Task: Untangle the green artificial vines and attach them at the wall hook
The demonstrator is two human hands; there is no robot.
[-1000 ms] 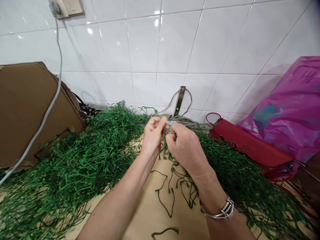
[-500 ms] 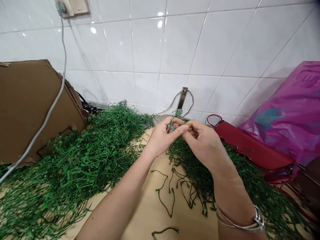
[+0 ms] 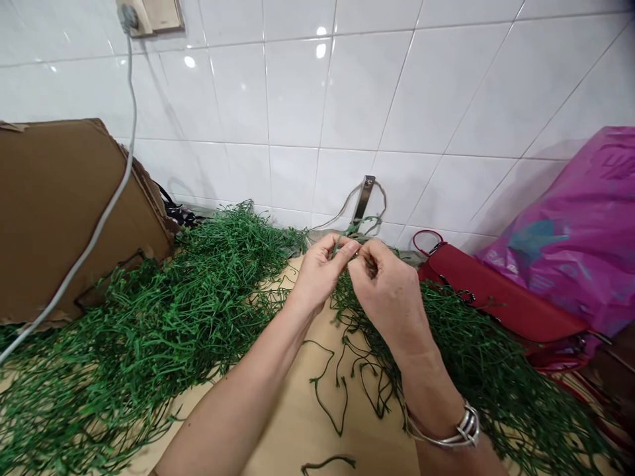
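Note:
My left hand [image 3: 320,268] pinches a thin green strand [image 3: 338,243] between thumb and fingers, in front of a dark metal strip [image 3: 364,198] at the foot of the wall. Against its fingertips, my right hand [image 3: 387,277] is closed, thumb and forefinger pressed together; what they grip is too small to make out. A large heap of green stringy pieces [image 3: 198,317] lies left of my hands. Another dark green heap [image 3: 461,337] spreads below and to the right of them. Several loose green strands [image 3: 330,410] lie on the tan table [image 3: 278,436] between my forearms.
A cardboard box [image 3: 64,211] stands at the left, with a white cable [image 3: 124,178] hanging across it from a wall plug. At the right are a red handbag [image 3: 506,291] and a pink plastic bag [image 3: 590,225]. The white tiled wall [image 3: 292,92] closes off the back.
My right hand has turned and shifted left, its fingers closing further against my left hand. The left hand has moved only slightly. The view has shifted a little.

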